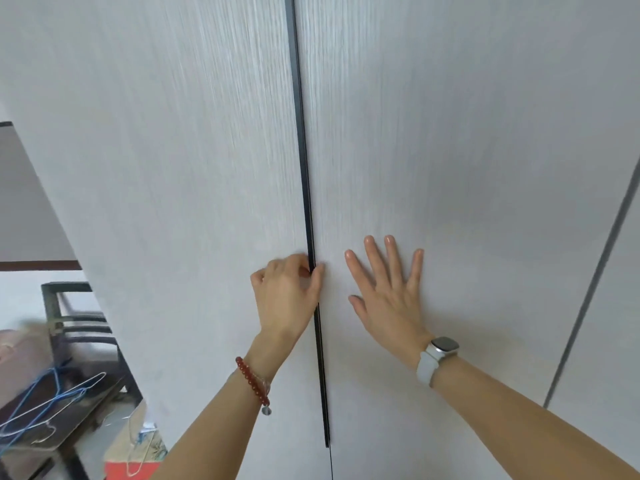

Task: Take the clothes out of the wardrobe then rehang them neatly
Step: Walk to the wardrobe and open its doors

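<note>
Head view showed the left hand (pixel 285 292) with its fingertips (pixel 317 271) curled narrowly around the black handle strip (pixel 311 237) that ran down the seam between two wardrobe doors, thumb apart on the left door (pixel 156 185). The right hand (pixel 388 289) lay flat with its fingers (pixel 393 251) spread wide on the right door (pixel 450 150), just beside the strip, holding nothing. A red bead bracelet (pixel 251 381) circled the left wrist and a white-strapped watch (pixel 438 358) the right. Both pale wood-grain doors stood shut, so no clothes showed. Wire hangers (pixel 48 407) lay on a dark chair (pixel 86 358) at lower left, well apart from both hands.
</note>
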